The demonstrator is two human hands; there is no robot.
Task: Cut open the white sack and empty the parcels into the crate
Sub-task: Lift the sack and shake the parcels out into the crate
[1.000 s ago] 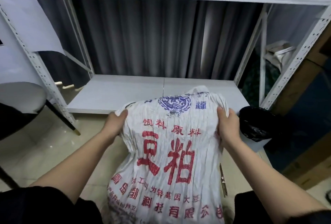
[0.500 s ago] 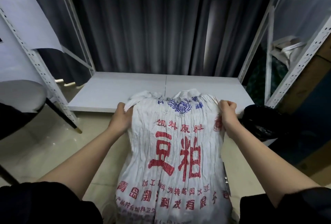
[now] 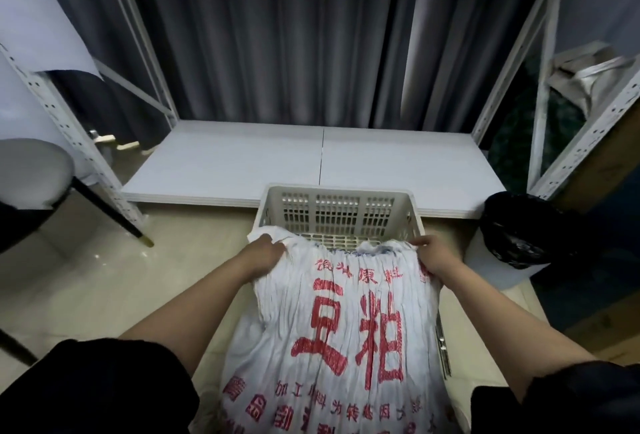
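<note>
A white woven sack (image 3: 346, 322) with red printed characters slopes away from me, its far end lying over the near rim of a pale slotted plastic crate (image 3: 337, 211). My left hand (image 3: 265, 253) grips the sack's far left corner. My right hand (image 3: 434, 255) grips the far right corner. What I see of the crate's inside holds nothing; the sack hides its near part. No parcels show. A metal tool, possibly scissors (image 3: 443, 347), lies on the floor beside the sack's right edge.
A low white shelf board (image 3: 242, 163) of a metal rack runs just behind the crate, with dark curtains behind it. A bin lined with a black bag (image 3: 519, 229) stands at right. A chair (image 3: 31, 177) stands at left on the tiled floor.
My view has tipped downward and the sack's far end has dropped lower, so the crate now shows beyond it. Both hands keep their grip on the sack's corners.
</note>
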